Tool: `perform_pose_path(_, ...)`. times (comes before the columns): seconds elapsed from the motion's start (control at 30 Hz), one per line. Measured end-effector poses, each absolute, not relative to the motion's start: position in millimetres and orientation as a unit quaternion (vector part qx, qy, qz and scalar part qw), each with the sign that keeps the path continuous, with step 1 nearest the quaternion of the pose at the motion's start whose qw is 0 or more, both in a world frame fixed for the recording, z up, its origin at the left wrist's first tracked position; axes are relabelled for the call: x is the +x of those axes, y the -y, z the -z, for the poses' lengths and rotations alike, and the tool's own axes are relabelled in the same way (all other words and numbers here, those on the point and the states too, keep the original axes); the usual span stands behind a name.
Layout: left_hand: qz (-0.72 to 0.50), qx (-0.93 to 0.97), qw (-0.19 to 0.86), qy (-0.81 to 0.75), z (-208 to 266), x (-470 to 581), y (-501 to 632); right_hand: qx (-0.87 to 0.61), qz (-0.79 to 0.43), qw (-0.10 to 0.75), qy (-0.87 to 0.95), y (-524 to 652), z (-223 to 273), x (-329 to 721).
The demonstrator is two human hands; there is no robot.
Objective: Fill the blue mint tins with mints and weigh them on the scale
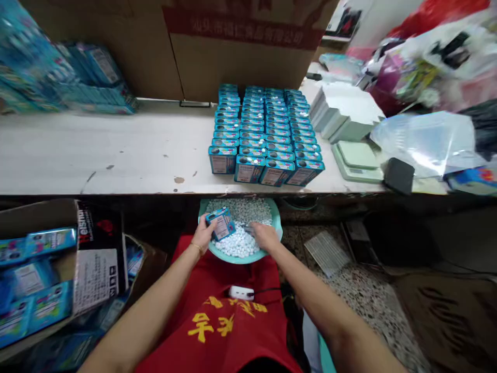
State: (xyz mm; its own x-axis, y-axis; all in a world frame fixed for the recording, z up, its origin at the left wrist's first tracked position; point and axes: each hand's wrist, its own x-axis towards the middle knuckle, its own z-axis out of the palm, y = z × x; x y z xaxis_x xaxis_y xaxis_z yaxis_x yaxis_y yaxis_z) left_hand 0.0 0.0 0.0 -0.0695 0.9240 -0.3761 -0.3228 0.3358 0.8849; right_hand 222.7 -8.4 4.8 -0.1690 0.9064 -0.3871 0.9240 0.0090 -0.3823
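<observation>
My left hand [202,234] grips a small blue box [222,225] by its left side, tilted over a pale green basin [277,221]. The basin rests at my lap, full of small white pellets [237,243]. My right hand [265,236] is down among the pellets at the basin's right side, fingers closed. Something greyish shows at its fingertips, too blurred to name. On the table beyond the basin, rows of similar blue boxes [267,134] stand packed together, with a few white pellets lying on top.
A white table [155,150] runs across the front, backed by a large cardboard carton [233,62]. To the right are a stack of white card [349,106], a scale [359,160] and plastic bags [427,140]. An open carton [99,259] of blue packs stands at left.
</observation>
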Motion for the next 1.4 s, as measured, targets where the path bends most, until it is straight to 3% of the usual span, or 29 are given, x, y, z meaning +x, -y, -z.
perform_pose_path(0.27,-0.49,0.286,0.671,-0.476,-37,-4,1,0.633,0.33,-0.039,-0.699,1,0,213)
perform_pose_path(0.4,-0.511,0.399,0.566,-0.508,-49,-31,1,0.604,0.36,-0.113,-0.702,-1,-23,239)
perform_pose_path(0.57,-0.434,0.571,0.427,-0.552,-49,-35,-3,0.556,0.37,-0.181,-0.722,-8,-75,258)
perform_pose_path(0.73,-0.369,0.654,0.354,-0.558,-53,-10,-2,0.519,0.335,-0.109,-0.779,-19,-131,245)
perform_pose_path(0.97,-0.329,0.701,0.317,-0.547,-55,1,0,0.528,0.167,0.098,-0.827,-24,-179,199)
perform_pose_path(1.1,-0.321,0.7,0.314,-0.555,-55,1,1,0.516,0.107,0.143,-0.838,-18,-196,181)
perform_pose_path(1.27,-0.356,0.661,0.346,-0.562,-51,-7,0,0.53,0.108,0.129,-0.831,-10,-187,214)
perform_pose_path(1.4,-0.413,0.575,0.406,-0.578,-36,-21,-3,0.589,0.157,0.163,-0.776,-1,-132,257)
